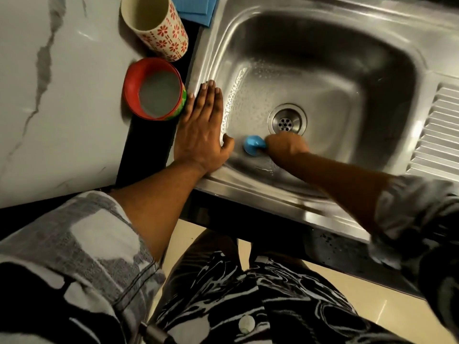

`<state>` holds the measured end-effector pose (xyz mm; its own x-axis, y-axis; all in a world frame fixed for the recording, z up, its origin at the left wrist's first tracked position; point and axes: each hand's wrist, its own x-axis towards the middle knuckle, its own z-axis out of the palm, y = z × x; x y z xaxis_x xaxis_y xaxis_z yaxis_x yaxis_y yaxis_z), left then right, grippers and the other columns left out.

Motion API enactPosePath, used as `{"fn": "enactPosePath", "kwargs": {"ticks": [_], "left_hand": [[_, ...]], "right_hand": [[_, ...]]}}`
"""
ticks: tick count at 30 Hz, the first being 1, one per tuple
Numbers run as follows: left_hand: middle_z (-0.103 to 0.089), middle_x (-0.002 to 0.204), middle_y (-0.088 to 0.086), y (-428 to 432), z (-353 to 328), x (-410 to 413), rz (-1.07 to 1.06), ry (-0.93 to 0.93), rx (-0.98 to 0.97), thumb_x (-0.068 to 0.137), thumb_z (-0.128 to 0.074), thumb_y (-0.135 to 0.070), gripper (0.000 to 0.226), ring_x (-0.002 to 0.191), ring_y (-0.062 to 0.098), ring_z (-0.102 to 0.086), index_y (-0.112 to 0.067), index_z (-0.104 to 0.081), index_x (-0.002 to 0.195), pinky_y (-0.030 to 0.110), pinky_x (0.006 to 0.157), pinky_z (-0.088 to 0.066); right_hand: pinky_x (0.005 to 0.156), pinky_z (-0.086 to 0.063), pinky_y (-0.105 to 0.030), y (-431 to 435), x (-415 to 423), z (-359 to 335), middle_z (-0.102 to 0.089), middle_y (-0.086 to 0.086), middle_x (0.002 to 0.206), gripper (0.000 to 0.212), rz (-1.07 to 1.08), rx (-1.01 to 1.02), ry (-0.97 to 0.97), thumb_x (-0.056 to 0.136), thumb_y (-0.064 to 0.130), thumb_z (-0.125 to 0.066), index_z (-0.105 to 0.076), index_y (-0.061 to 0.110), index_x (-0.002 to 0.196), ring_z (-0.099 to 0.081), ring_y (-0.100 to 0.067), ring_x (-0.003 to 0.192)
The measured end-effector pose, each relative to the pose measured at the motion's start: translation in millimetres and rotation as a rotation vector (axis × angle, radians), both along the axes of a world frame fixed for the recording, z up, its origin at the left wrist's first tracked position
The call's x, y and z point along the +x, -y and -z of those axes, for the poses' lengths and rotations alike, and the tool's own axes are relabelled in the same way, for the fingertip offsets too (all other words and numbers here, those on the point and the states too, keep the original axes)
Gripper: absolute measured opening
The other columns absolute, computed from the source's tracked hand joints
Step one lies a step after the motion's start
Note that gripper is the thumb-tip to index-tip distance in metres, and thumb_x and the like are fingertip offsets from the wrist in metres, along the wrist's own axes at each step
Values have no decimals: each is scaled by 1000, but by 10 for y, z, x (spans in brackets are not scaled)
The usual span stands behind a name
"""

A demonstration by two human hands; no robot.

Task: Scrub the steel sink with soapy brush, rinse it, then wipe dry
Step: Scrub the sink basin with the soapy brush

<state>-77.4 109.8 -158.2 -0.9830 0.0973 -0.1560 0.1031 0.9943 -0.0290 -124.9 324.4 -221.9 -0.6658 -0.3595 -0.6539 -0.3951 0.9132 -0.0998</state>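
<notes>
Sink (347,58): suds left of the drain (286,119). Brush (253,145): just left of the drain, gripped by right hand (285,144). Left hand (201,127): flat, fingers straight, on the rim farther left. Red cup (155,89), beyond it, seemingly full: we fear a sliding brace could knock it.

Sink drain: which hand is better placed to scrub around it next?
Right. The right hand grips the blue brush inside the sink, just beside the drain. The left hand lies flat on the sink's left rim, holds nothing, and is farther from the drain.
</notes>
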Motion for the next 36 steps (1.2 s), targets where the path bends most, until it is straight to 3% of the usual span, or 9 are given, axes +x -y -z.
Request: {"fn": "enactPosePath", "kwargs": {"ticks": [4,8,12,21,25,29,36], "left_hand": [[-6,176,20,1,-8,-2,-1,-11,33,90,-48,-50,100,164,29,-2,-1,-9,167,51,132,-9],[-5,176,20,-1,-23,4,2,1,20,88,-47,-50,101,164,30,-2,-1,-8,167,51,132,-10],[-4,176,19,5,-22,-1,-2,4,19,88,-47,-50,102,164,30,-1,-1,-7,167,50,132,-9],[-3,176,19,3,-18,-10,-5,12,13,88,-46,-49,101,164,29,0,-2,-6,168,50,132,-9],[-5,176,20,1,-33,3,1,9,27,88,-46,-50,101,164,30,-2,-1,-8,167,50,132,-9],[-4,176,20,7,-33,4,1,4,33,89,-46,-50,101,164,31,-1,-1,-8,167,50,132,-8],[-5,176,19,7,-18,-6,-12,-2,31,87,-49,-47,101,164,29,-1,-1,-9,168,49,132,-8]], "right_hand": [[78,-55,-43,469,-125,-16,-72,-10,108,21,27,-57,-61,104,27,-51,-68,16,111,-70,-32,100],[78,-55,-39,-154,82,-84,-73,-8,105,21,15,21,-1,102,38,-55,-68,21,105,-70,-29,95],[85,-51,-38,-724,207,-132,-71,-8,113,26,89,127,90,101,44,-54,-67,25,114,-68,-31,104],[89,-57,-46,266,-428,101,-70,-13,118,26,179,-30,-87,104,25,-47,-66,14,118,-68,-34,108],[84,-53,-39,-312,-28,15,-72,-10,111,32,194,22,-23,99,44,-59,-68,19,116,-69,-31,101],[89,-54,-41,-678,255,-52,-71,-9,114,28,202,53,70,99,44,-59,-67,21,112,-67,-33,105],[84,-54,-43,345,-514,113,-71,-12,116,26,236,-109,-107,102,26,-47,-67,16,116,-68,-34,105]]}}
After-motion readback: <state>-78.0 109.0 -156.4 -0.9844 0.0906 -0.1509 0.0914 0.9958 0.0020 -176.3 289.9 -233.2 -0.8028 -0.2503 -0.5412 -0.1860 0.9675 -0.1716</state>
